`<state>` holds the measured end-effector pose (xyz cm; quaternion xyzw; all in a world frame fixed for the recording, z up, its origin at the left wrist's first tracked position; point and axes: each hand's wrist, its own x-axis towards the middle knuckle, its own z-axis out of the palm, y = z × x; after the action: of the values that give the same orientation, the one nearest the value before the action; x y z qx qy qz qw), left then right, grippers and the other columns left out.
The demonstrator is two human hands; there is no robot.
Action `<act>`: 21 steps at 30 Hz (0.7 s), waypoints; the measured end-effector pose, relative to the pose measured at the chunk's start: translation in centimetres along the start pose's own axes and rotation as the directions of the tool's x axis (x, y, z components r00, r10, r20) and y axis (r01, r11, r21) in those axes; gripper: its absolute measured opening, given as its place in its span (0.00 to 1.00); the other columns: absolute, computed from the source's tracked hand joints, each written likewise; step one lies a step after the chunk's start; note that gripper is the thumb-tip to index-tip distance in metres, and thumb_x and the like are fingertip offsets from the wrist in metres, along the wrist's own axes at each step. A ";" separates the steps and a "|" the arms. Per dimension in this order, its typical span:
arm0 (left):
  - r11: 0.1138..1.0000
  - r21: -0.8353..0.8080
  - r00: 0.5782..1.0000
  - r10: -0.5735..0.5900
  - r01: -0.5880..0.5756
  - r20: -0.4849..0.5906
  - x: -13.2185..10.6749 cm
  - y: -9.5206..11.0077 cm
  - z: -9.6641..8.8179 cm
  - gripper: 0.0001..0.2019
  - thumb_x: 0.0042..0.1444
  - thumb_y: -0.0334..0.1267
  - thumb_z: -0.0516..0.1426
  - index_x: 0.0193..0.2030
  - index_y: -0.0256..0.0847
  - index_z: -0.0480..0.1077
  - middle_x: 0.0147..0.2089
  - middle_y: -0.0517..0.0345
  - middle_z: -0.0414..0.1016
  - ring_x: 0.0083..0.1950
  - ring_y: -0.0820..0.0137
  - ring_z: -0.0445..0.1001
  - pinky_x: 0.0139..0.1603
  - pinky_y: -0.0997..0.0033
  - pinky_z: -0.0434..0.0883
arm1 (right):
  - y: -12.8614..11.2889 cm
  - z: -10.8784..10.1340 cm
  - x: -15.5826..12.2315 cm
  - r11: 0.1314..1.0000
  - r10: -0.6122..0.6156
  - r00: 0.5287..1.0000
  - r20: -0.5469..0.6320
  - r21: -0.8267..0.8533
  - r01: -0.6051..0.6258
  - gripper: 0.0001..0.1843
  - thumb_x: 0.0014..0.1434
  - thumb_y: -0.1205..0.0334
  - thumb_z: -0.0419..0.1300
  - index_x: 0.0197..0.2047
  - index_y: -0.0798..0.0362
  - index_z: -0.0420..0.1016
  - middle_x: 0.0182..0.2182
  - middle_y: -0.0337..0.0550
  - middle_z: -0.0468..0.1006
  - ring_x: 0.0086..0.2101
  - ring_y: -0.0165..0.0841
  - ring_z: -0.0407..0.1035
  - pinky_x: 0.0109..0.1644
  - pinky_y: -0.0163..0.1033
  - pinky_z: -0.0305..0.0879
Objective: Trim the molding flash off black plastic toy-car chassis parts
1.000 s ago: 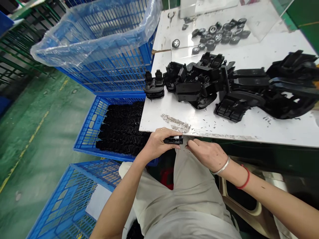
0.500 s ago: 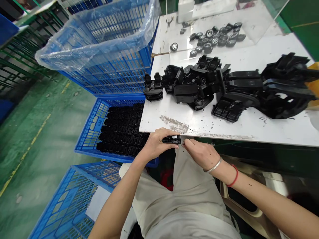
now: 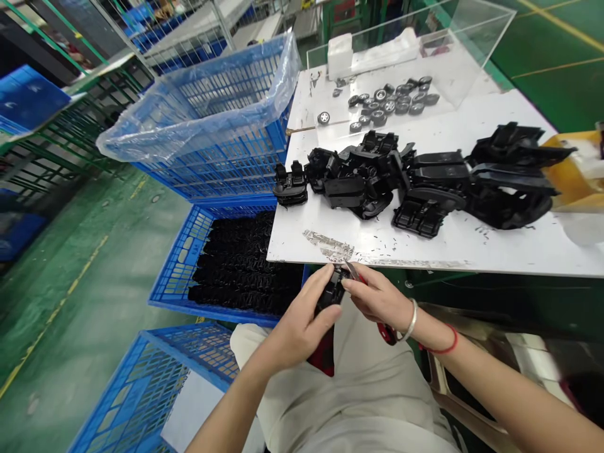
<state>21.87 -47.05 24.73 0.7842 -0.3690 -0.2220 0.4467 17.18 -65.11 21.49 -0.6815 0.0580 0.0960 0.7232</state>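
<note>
Now that the black molded plastic part [image 3: 330, 290] has tipped up from lying flat, I see it held tilted just below the front edge of the table [image 3: 472, 255], above the person's lap [image 3: 368, 390] — clear of the tabletop. The left hand [image 3: 302, 321] is clenched around it, fingers wrapped across its side. The right hand [image 3: 377, 299] has taken up red-handled snips [image 3: 387, 333] and grasps them, their metal tip [image 3: 352, 270] reaching to the part's upper end; whether the tip touches it, I cannot tell from here. On the table lies a heap of similar black parts [image 3: 358, 182], with black-tyred toy wheels [image 3: 389, 107] beyond, behind a clear acrylic panel [image 3: 465, 56]. To the left, a blue plastic crate [image 3: 179, 251] holds close-packed rows of black parts [image 3: 236, 264] — right beside the table.
</note>
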 end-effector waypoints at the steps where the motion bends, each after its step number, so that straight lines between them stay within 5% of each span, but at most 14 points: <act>1: 0.998 -0.055 0.998 -0.013 0.017 0.064 0.1 0.1 -0.8 0.26 0.64 0.39 0.49 0.68 0.45 0.51 0.70 0.49 0.53 0.69 0.61 0.55 0.68 0.59 0.59 | -0.3 -0.5 0.0 0.999 0.025 0.998 0.063 0.018 -0.027 0.12 0.60 0.50 0.52 0.36 0.50 0.61 0.13 0.23 0.54 0.13 0.23 0.48 0.16 0.31 0.46; 5: 0.998 -0.063 0.989 0.028 -0.019 0.147 1.8 -0.2 -3.0 0.32 0.52 0.45 0.62 0.63 0.47 0.60 0.62 0.49 0.64 0.63 0.59 0.64 0.64 0.60 0.62 | -1.3 -1.8 0.2 0.997 0.072 0.977 0.200 -0.050 -0.063 0.13 0.55 0.55 0.56 0.41 0.52 0.62 0.18 0.26 0.60 0.15 0.21 0.49 0.17 0.30 0.46; 8: 0.999 -0.042 0.962 0.036 -0.025 0.271 3.2 -0.5 -2.9 0.48 0.39 0.46 0.69 0.67 0.47 0.53 0.57 0.50 0.69 0.57 0.60 0.69 0.60 0.61 0.65 | -1.5 -1.7 0.4 0.994 0.029 0.973 0.230 -0.109 -0.004 0.17 0.53 0.55 0.58 0.42 0.54 0.63 0.28 0.34 0.67 0.20 0.22 0.54 0.22 0.32 0.51; 11: 0.995 -0.088 0.937 -0.011 0.045 0.350 3.9 -0.9 -2.4 0.49 0.40 0.45 0.69 0.68 0.48 0.50 0.50 0.54 0.74 0.51 0.63 0.73 0.55 0.64 0.68 | -1.2 -1.6 0.5 0.981 0.001 0.986 0.165 -0.193 0.031 0.16 0.55 0.50 0.57 0.39 0.53 0.63 0.26 0.34 0.65 0.23 0.25 0.56 0.26 0.34 0.55; 16: 0.986 -0.105 0.984 -0.115 0.129 0.133 4.2 -2.3 -2.7 0.27 0.48 0.45 0.65 0.55 0.40 0.68 0.49 0.53 0.75 0.49 0.64 0.73 0.51 0.68 0.68 | -0.5 -1.9 -0.4 0.834 -0.169 0.984 -0.053 -0.540 0.115 0.08 0.61 0.55 0.50 0.35 0.50 0.59 0.24 0.34 0.66 0.24 0.28 0.60 0.29 0.36 0.58; 21: 0.988 -0.115 0.994 -0.105 0.104 -0.002 4.8 -3.7 -3.3 0.18 0.49 0.44 0.65 0.44 0.39 0.70 0.45 0.54 0.76 0.48 0.66 0.73 0.52 0.68 0.68 | 1.4 -2.2 -0.9 0.523 -0.347 0.937 0.049 -0.819 0.236 0.12 0.67 0.61 0.41 0.35 0.52 0.61 0.25 0.38 0.68 0.22 0.29 0.62 0.25 0.34 0.55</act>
<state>28.58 -47.78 23.12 0.7764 -0.3121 -0.2629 0.4802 16.11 -67.28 20.13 -0.9406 -0.0639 -0.0519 0.3294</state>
